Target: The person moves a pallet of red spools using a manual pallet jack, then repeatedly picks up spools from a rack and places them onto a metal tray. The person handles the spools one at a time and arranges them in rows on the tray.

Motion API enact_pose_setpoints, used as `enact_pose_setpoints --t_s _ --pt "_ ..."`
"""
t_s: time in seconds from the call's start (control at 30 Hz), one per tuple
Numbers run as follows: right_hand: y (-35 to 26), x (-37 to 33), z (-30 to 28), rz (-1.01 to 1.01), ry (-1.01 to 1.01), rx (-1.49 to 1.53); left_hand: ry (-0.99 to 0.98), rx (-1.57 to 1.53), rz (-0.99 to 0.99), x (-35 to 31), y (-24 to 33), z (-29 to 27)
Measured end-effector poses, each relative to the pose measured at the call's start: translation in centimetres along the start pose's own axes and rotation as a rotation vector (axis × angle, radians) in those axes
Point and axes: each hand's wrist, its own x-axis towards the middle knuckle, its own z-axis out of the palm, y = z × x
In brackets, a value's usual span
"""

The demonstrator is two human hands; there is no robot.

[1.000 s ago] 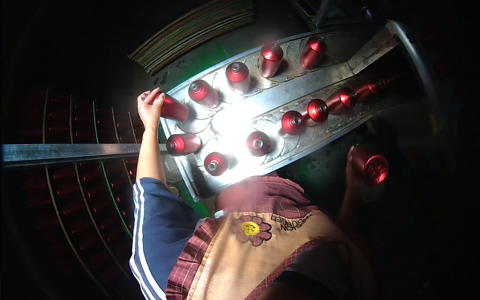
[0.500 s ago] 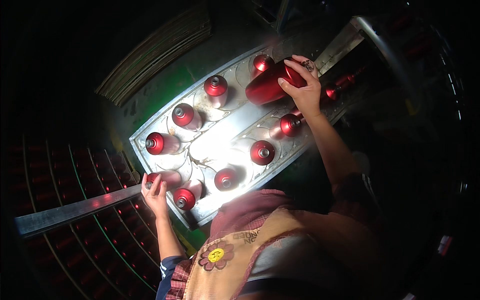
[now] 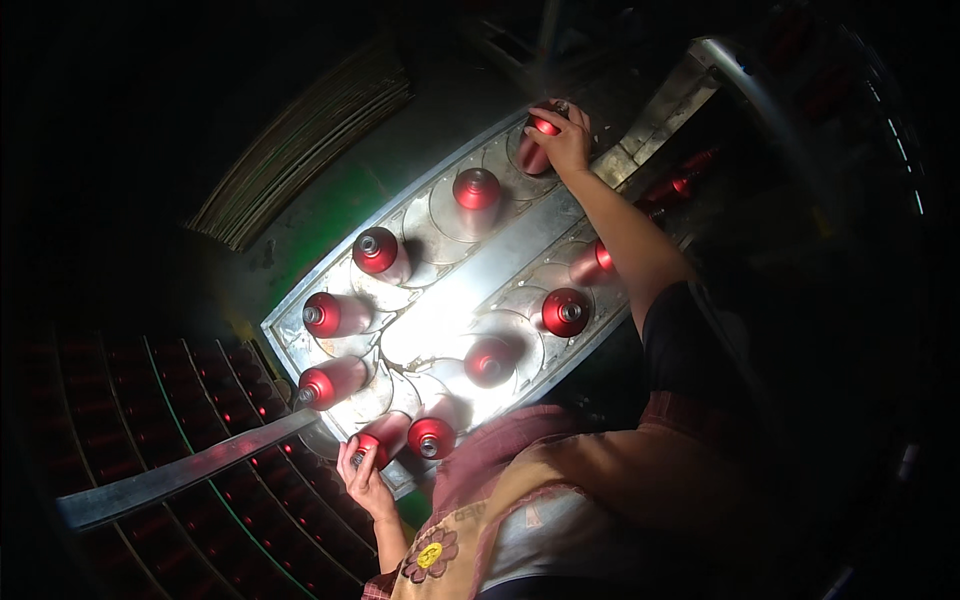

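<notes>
Head view: looked straight down on a shiny metal plate (image 3: 470, 300) dotted with red bobbins, pretty dark everywhere else.
Right hand (image 3: 562, 140): stretched to the far end of the plate, fingers curled over the top of a red bobbin (image 3: 540, 140), so closed on it as far as I could tell.
That bobbin: sat in the farthest round seat, right under the palm, long axis roughly upright and tipped a bit, top end pointing up at the hand.
Left hand (image 3: 362, 470): down at the near edge, fingers wrapped loosely round a small red bobbin (image 3: 372, 448).
Small one: leaned in its seat, long axis slanting up and away from the hand, just beside another bobbin (image 3: 432, 438).
Nearer hand: each was already on its own bobbin.
Also there: a flat metal bar (image 3: 180, 470) running off left.
</notes>
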Motion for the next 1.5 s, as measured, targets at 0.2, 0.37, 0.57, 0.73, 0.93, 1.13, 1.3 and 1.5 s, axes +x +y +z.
enact_pose_setpoints --t_s 0.2,0.37,0.57,0.73,0.93,1.13,1.3,1.5 --pt "-5.9 -3.3 5.7 0.128 -0.185 0.069 0.006 -0.218 -0.068 0.2 1.6 -8.1" --pt "-10.7 -4.4 -0.1 0.051 -0.342 0.308 0.030 -0.433 -0.028 3.5 4.8 -13.8" --pt "-17.7 -15.8 -13.1 -0.133 -0.990 0.570 -0.065 -0.739 0.302 12.7 9.2 -12.3" --pt "-21.0 -23.3 -14.6 0.178 -0.900 0.425 -0.252 -0.993 0.451 20.7 16.1 -5.8" --pt "-26.9 -28.2 -15.7 0.276 -0.346 0.521 -0.603 -1.008 0.544 26.5 23.2 5.3" --pt "-33.0 -30.3 -19.5 0.573 -0.416 0.155 -0.615 -0.606 0.517 29.2 17.8 15.5" --pt "-35.8 -30.8 -19.0 0.725 -0.256 0.069 -0.539 -0.236 0.508 31.8 12.9 14.4" --pt "-38.5 -37.3 -23.2 0.825 -0.045 0.144 -0.447 -0.563 0.762 30.1 14.1 1.8"
